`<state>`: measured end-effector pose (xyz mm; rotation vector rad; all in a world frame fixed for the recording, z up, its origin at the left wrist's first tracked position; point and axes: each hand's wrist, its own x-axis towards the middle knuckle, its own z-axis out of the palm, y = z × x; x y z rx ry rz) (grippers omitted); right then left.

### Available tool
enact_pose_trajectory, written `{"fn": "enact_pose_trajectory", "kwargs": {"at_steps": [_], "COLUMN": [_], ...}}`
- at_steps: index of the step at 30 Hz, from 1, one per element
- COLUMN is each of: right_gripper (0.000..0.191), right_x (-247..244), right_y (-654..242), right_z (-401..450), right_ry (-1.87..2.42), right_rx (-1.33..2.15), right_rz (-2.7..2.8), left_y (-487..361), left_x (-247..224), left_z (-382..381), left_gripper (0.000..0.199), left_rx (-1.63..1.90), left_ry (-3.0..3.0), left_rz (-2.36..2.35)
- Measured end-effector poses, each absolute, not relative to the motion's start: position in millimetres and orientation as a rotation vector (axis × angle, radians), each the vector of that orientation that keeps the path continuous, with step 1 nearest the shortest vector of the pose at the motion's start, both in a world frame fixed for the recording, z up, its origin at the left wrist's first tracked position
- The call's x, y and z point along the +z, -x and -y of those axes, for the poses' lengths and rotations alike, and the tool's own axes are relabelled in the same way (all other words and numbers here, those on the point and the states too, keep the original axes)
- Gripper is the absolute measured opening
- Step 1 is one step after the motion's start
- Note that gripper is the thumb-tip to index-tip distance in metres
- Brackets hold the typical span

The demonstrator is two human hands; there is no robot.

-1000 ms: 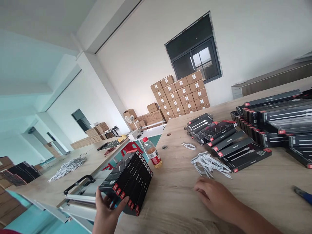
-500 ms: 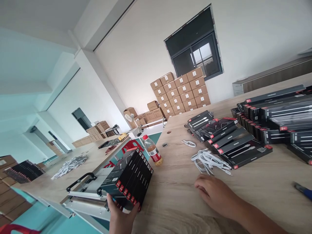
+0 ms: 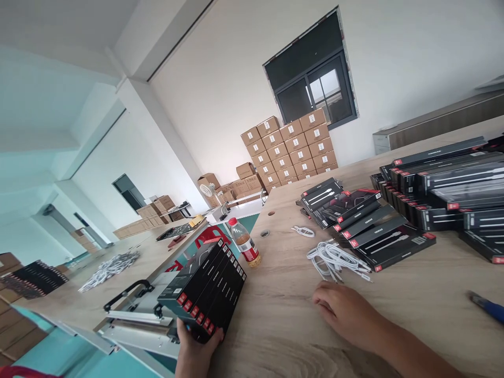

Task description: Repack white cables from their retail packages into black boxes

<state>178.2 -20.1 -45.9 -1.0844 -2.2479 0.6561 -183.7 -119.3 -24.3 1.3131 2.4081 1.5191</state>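
My left hand (image 3: 196,344) grips the lower near end of a row of black cable boxes (image 3: 212,294), thumb and fingers on opposite sides. The boxes stand side by side on edge at the table's left edge, red labels toward me. My right hand (image 3: 342,310) rests on the wooden table with its fingers curled in, and nothing shows in them. Just beyond it lies a tangle of white cables (image 3: 334,260). Past that, several flat black boxes (image 3: 389,241) with cables pictured on them overlap in a loose pile.
A drink bottle (image 3: 244,244) with a red cap stands behind the held boxes. One small coiled cable (image 3: 303,231) lies farther back. Large box stacks (image 3: 441,184) fill the right side. A blue-handled tool (image 3: 488,305) lies far right. A metal device (image 3: 137,315) sits left.
The row of boxes and my left hand have shifted slightly left and tilted a little. My right hand stays in place on the table. The view has moved slightly.
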Motion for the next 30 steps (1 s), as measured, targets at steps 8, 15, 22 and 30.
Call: {"fn": "enact_pose_trajectory", "kwargs": {"at_steps": [8, 15, 22, 30], "right_gripper": [0.025, 0.025, 0.026, 0.025], "right_x": [-45, -48, -45, -45], "right_y": [-178, -178, -177, -175], "right_z": [20, 19, 21, 16], "right_ry": [1.095, 1.075, 1.077, 0.957], "right_rx": [0.646, 0.655, 0.669, 0.585], "right_rz": [2.26, 2.257, 2.246, 2.133], "left_y": [185, 189, 189, 191], "left_x": [-24, -30, -24, -22], "left_z": [122, 120, 123, 121], "left_gripper": [0.111, 0.104, 0.102, 0.091], "left_rx": [1.523, 1.587, 1.503, 1.441], "left_ry": [-1.299, -1.288, -1.285, -1.281], "left_rz": [-2.37, -2.322, -2.385, -2.462]}}
